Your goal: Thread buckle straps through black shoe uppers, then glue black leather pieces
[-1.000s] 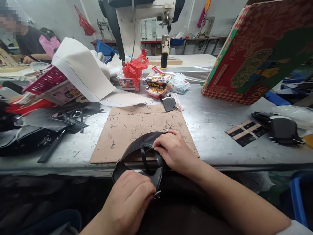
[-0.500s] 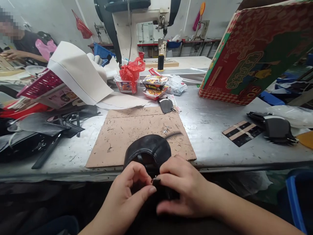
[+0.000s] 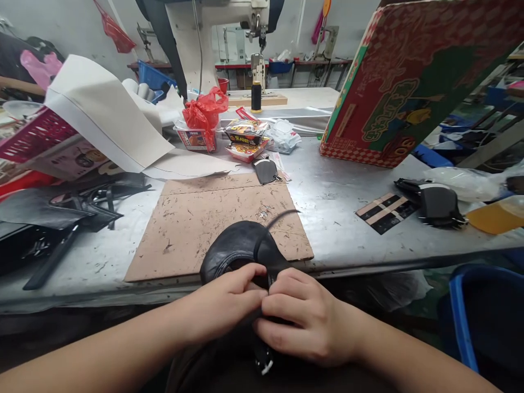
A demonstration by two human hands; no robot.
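left hand (image 3: 229,305) + right hand (image 3: 303,322) | both grips clamped on black leather piece (image 3: 237,248) | strap end seemingly pinched

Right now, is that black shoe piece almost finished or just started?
Hard to say. Done: the black leather piece already curves into a shoe-like shape, with a thin strap sticking out. In hand: the left hand and right hand pinch it together at the table's edge. Left: more black pieces lie loose on the table, untouched.
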